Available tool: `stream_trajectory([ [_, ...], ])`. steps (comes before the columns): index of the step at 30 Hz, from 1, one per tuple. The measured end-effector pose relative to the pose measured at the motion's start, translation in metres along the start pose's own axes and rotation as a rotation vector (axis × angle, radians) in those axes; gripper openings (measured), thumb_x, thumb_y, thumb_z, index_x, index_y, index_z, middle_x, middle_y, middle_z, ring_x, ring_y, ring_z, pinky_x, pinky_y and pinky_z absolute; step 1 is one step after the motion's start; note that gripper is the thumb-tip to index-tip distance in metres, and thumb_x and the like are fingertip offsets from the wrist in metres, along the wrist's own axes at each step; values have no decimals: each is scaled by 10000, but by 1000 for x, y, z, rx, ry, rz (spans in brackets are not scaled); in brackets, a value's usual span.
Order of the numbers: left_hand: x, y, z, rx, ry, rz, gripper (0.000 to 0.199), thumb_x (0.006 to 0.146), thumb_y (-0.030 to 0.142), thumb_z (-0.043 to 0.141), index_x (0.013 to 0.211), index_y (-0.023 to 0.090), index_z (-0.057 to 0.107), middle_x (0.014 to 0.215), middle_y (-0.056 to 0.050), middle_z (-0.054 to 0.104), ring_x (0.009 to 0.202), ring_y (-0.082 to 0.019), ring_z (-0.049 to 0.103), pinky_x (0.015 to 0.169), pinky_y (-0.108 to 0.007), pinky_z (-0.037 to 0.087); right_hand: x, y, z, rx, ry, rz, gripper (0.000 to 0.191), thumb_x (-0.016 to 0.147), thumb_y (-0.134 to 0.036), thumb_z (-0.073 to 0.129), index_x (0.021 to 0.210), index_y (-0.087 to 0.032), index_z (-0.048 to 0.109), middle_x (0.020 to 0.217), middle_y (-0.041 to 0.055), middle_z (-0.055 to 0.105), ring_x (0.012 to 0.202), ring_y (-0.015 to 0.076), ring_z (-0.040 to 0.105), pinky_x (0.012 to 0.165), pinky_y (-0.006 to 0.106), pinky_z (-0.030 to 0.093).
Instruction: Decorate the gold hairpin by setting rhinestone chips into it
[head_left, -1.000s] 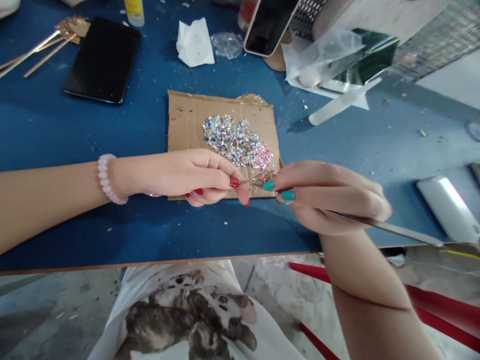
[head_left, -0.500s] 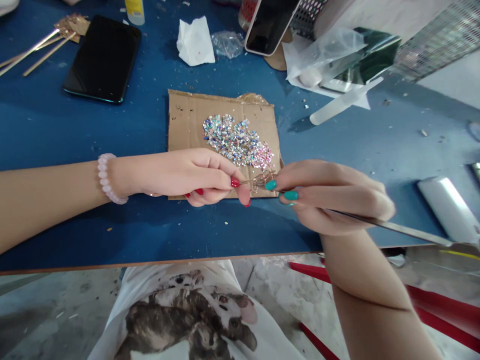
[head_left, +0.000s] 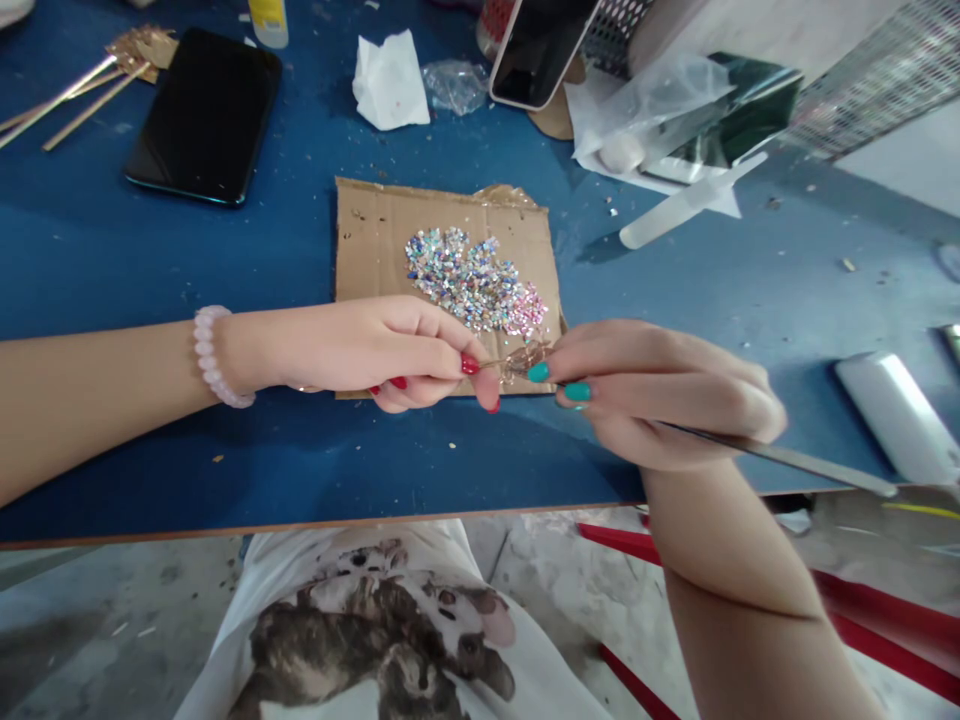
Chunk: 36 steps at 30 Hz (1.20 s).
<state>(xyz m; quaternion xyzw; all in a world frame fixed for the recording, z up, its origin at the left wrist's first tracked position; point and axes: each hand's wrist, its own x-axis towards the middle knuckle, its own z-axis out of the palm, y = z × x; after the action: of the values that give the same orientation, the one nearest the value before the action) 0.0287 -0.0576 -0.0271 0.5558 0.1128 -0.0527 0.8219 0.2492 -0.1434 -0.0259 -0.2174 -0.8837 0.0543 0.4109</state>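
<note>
My left hand (head_left: 405, 350), red-nailed, is closed with thumb and forefinger pinching the thin stem of a gold filigree ornament (head_left: 520, 364). The ornament points right, over the front edge of a cardboard piece (head_left: 375, 240). My right hand (head_left: 667, 385), with green nails, grips a slim metal tool (head_left: 795, 460) like a pen. Its fingertips meet the ornament's right end and hide part of it and the tool's tip. Just behind the hands, a heap of small glittering rhinestones (head_left: 465, 275), silver-blue and pink, lies on the cardboard.
On the blue table (head_left: 300, 470) lie a black tablet or phone (head_left: 206, 115), gold sticks with ornaments (head_left: 142, 50), and white paper (head_left: 390, 82). A phone (head_left: 541, 50) leans at the back. To the right are a white spatula (head_left: 675, 210), plastic bags (head_left: 667, 100) and a silvery case (head_left: 892, 415).
The metal tool's rear end has shifted slightly left with a tiny motion of my right hand. My left hand keeps its pinch on the ornament's stem.
</note>
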Motion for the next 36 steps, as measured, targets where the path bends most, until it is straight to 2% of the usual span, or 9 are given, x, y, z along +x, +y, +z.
stream_trajectory([
  [4, -1, 2, 1, 25, 22, -32, 227, 947, 148, 374, 882, 135, 590, 515, 71, 294, 441, -62, 220, 426, -187, 207, 2, -2, 1, -31, -4, 17, 156, 899, -73, 508, 765, -125, 569, 904, 64, 657, 802, 114, 642, 674, 268, 549],
  [12, -3, 2, 1, 27, 30, -37, 218, 936, 178, 411, 873, 144, 617, 518, 62, 303, 446, -71, 224, 419, -201, 197, 4, -3, 3, -38, 21, 8, 173, 885, -51, 511, 735, -123, 552, 870, 77, 659, 782, 124, 645, 643, 254, 538],
  [19, -3, 1, 1, 14, 35, -38, 226, 935, 185, 404, 907, 122, 619, 520, 65, 300, 441, -65, 219, 429, -210, 201, 1, -3, 3, -55, 50, 64, 191, 870, -89, 537, 715, -197, 568, 865, 42, 676, 725, 126, 650, 596, 254, 555],
  [23, -2, 0, 1, 16, 32, -41, 227, 937, 173, 394, 910, 122, 614, 520, 65, 301, 443, -66, 222, 432, -210, 197, 0, -4, 1, -50, 44, 85, 180, 878, -86, 534, 725, -169, 576, 881, 60, 669, 757, 126, 649, 634, 266, 557],
  [28, -2, 2, 1, 2, 22, -35, 224, 942, 161, 387, 882, 134, 601, 521, 66, 299, 450, -67, 227, 441, -201, 212, 3, -4, 2, -27, 14, 38, 158, 890, -89, 533, 741, -131, 570, 889, 74, 660, 792, 120, 650, 678, 263, 548],
  [36, -1, 1, 0, -10, 22, -35, 215, 929, 145, 393, 870, 137, 599, 518, 66, 300, 447, -63, 226, 432, -187, 211, 1, -5, 2, -42, 17, 35, 177, 905, -84, 498, 754, -135, 574, 908, 74, 665, 794, 127, 645, 735, 318, 565],
])
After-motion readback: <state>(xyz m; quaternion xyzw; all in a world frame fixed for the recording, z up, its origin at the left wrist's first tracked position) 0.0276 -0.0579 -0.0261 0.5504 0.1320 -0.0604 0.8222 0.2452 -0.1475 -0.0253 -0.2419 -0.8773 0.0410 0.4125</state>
